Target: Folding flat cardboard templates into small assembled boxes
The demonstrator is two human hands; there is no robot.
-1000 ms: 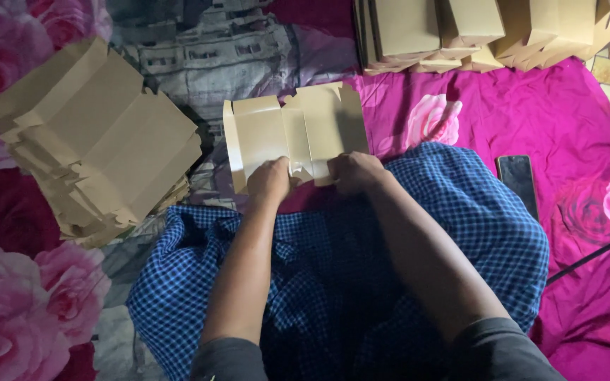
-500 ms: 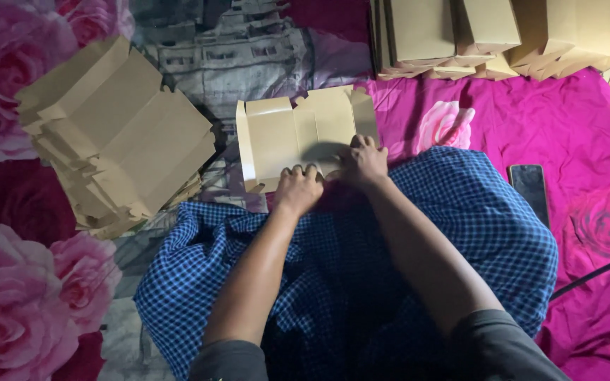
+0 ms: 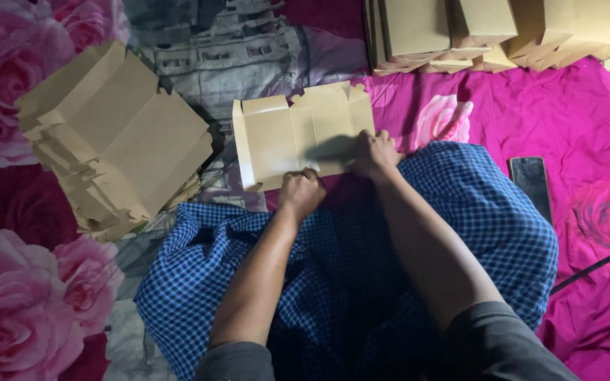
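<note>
A flat tan cardboard box blank (image 3: 284, 134) lies on the floral cloth just beyond my knees, which are covered by blue checked fabric (image 3: 361, 254). My left hand (image 3: 302, 192) pinches the blank's near edge with curled fingers. My right hand (image 3: 374, 152) presses down on the blank's lower right part, fingers bent over the card. Both forearms reach forward from the bottom of the head view.
A thick heap of flat cardboard blanks (image 3: 111, 137) lies at the left. Folded cardboard boxes (image 3: 474, 32) are lined up along the top right. A dark phone (image 3: 531, 183) rests on the pink cloth (image 3: 545, 120) at right, with a black cable (image 3: 594, 264) below it.
My hands have shifted slightly on the blank: the right one now rests further onto it, the left stays at its near edge. The camera has tilted a little.
</note>
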